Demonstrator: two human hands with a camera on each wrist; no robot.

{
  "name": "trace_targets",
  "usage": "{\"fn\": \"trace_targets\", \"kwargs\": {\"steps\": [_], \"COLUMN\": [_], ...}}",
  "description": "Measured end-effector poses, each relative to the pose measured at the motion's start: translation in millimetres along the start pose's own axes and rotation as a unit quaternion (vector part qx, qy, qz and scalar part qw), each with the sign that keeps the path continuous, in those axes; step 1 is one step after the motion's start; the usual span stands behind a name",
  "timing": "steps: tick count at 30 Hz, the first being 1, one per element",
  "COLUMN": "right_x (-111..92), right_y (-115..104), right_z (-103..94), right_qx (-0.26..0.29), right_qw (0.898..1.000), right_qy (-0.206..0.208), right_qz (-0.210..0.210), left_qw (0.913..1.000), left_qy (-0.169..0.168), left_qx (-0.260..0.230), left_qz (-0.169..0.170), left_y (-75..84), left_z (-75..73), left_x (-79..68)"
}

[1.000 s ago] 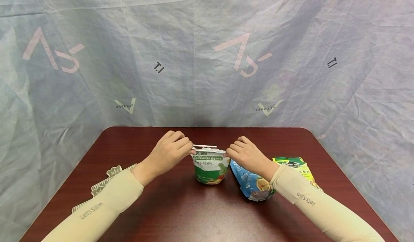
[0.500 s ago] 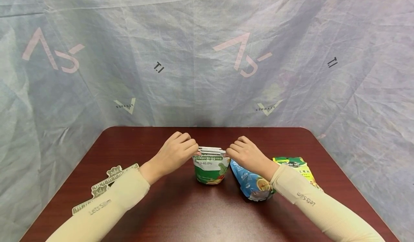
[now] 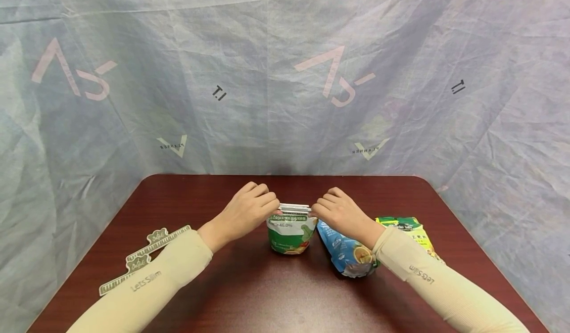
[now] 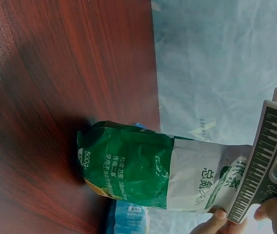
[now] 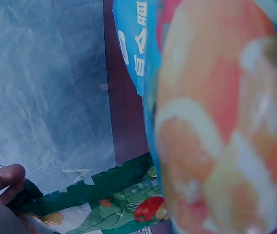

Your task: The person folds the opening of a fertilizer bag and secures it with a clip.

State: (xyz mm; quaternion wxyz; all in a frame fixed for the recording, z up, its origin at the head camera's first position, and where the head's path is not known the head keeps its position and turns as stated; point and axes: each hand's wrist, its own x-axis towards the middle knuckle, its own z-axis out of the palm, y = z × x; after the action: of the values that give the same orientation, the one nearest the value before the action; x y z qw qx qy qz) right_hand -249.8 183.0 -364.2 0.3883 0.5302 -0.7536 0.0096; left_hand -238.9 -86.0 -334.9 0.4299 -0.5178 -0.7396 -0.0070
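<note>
A green and white bag (image 3: pixel 289 236), marked 500g in the left wrist view, stands upright on the table. Across its folded top lies a bag clip (image 4: pixel 260 165) with a piano-key pattern. My left hand (image 3: pixel 251 209) pinches the clip at the bag's upper left. At the opposite top corner, the fingers of my right hand (image 3: pixel 336 212) pinch the bag. In the right wrist view the right hand (image 5: pixel 2 190) is partly cut off at the frame's edge, beside the green bag (image 5: pixel 80 214).
A blue bag (image 3: pixel 345 251) with a fruit picture leans close to the right of the green bag, below my right forearm. Behind that arm lies a yellow and green bag (image 3: pixel 407 226). Two more piano-key clips (image 3: pixel 156 241) lie at left on the dark red table (image 3: pixel 285 298).
My left hand has moved rightward along the bag's top, carrying the clip over it toward the right hand. The right hand has stayed in place.
</note>
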Motion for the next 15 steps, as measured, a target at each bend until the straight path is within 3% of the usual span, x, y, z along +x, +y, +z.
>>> {"fn": "trace_targets", "kwargs": {"steps": [15], "right_x": [-2.5], "right_y": [3.5], "right_z": [2.9], "right_qx": [0.045], "right_qw": [0.999], "right_qy": [0.012], "right_qz": [0.011], "left_qw": [0.9998], "left_qy": [-0.019], "left_qx": [0.000], "left_qz": [0.000], "left_y": [2.0], "left_z": [5.9], "left_x": [2.3]}}
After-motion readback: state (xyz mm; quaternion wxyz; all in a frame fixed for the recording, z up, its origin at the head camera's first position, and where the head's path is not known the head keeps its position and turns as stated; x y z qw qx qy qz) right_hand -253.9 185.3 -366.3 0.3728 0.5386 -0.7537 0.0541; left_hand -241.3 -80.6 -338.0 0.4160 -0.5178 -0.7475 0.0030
